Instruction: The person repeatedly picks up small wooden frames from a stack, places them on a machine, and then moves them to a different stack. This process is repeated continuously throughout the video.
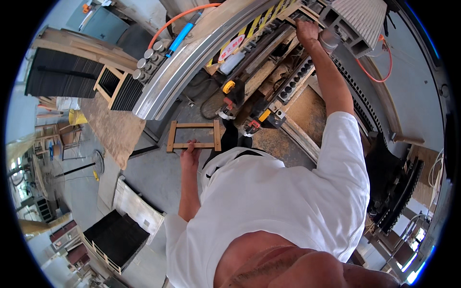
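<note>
Near one machine (pixel 296 79), left fingers (pixel 190 145) clamp one four-slat wooden frame (pixel 194 125); whether right fingers (pixel 300 27) grip, I cannot tell.

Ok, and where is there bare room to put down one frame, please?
The brown board looks bare between the black stacks and its ragged edge. Grey floor also shows between that board, the pale panel and the left hand, which holds a frame. It is crowded around the right hand: rails, metal cylinder, ribbed block.

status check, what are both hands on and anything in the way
Left hand gripping wooden frame. Right hand up at the machine, grip unclear. Nothing visibly blocking frame.
</note>
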